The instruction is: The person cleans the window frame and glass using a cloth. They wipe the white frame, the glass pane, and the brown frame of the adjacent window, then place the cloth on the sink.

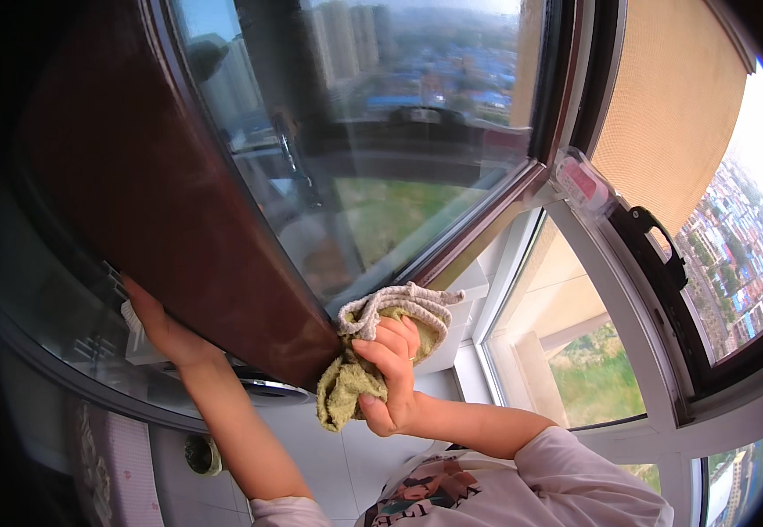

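My right hand (391, 369) grips a yellow-green cleaning cloth (348, 388) with a pale ribbed underside, pressed at the lower corner of a dark brown window sash (223, 230). The cloth folds around the bottom corner of the frame, beside the glass pane (388, 165). My left hand (167, 332) is at the sash's left edge, its fingers partly hidden behind the frame; whether it grips the edge cannot be made out. Reflections of buildings, greenery and a metal handle show in the glass.
An opened window frame with a black handle (664, 244) is at the right, a pink-and-white item in clear plastic (582, 184) at its corner. White window framing (618, 263) stands below. A round container (202, 454) rests on the tiled floor (315, 448), near a pink patterned cover (118, 461).
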Demonstrator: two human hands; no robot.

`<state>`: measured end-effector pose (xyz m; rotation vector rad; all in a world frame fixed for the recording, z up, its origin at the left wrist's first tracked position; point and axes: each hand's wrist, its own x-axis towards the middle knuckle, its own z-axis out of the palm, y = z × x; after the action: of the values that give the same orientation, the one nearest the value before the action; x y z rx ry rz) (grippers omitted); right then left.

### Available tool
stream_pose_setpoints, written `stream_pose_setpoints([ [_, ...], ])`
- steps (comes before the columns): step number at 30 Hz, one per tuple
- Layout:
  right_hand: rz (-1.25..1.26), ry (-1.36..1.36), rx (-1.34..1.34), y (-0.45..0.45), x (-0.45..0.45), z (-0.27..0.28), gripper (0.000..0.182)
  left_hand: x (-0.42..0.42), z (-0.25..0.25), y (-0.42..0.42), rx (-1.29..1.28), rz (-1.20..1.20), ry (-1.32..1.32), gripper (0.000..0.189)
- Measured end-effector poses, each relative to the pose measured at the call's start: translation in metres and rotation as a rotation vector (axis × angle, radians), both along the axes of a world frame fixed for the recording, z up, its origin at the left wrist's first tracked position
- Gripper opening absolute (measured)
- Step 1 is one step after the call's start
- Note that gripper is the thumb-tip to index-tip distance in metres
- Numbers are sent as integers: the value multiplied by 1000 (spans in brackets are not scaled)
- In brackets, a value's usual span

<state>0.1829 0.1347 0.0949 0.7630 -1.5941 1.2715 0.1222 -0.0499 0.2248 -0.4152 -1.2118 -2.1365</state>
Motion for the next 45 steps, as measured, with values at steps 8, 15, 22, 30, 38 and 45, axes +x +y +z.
stream_pose_setpoints([
  [8,84,96,230,8,-16,47,69,4,-5,-1,-117,127,98,59],
  [15,-174,329,488,31,-57,128,65,19,21,43,197,85,-18,51],
  [22,-330,245,230,92,-107,107,83,18,15,29,-174,-7,-16,66],
  [30,-411,282,59,202,-183,111,61,17,15,42,-214,-73,170,55],
  [38,-388,-14,-74,216,-184,92,62,22,16,34,72,-272,21,63],
  [45,-745,-528,-80,194,-149,63,51,9,-6,-4,-82,-373,87,61],
])
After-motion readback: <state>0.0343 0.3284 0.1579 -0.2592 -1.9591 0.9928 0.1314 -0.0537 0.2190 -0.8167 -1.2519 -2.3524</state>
